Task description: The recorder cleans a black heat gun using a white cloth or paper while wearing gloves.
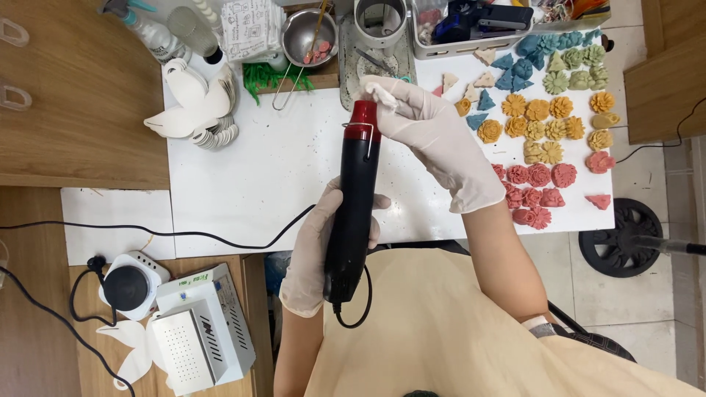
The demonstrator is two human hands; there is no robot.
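While the left hand (323, 246) wraps the black heat gun (353, 213) upright over the white table (272, 176), the right hand (434, 140) pinches a white wad (382, 94) just beside its red nozzle (363, 121).

Thin, slightly glossy rubber gloves cover the left hand (318, 250) and the right hand (434, 140), wrinkling at the wrists; the heat gun (354, 202) is smooth black plastic with a satin sheen, red plastic at the nozzle end and a bent wire stand of bright metal; a soft white wad (382, 94) sits at the right fingertips; the white table (272, 169) is smooth and matt; the flower pieces (544, 132) look matt and chalky; the bowl (309, 35) is shiny steel; the apron (441, 323) is matt beige cloth; the side surface (81, 95) is wood grain
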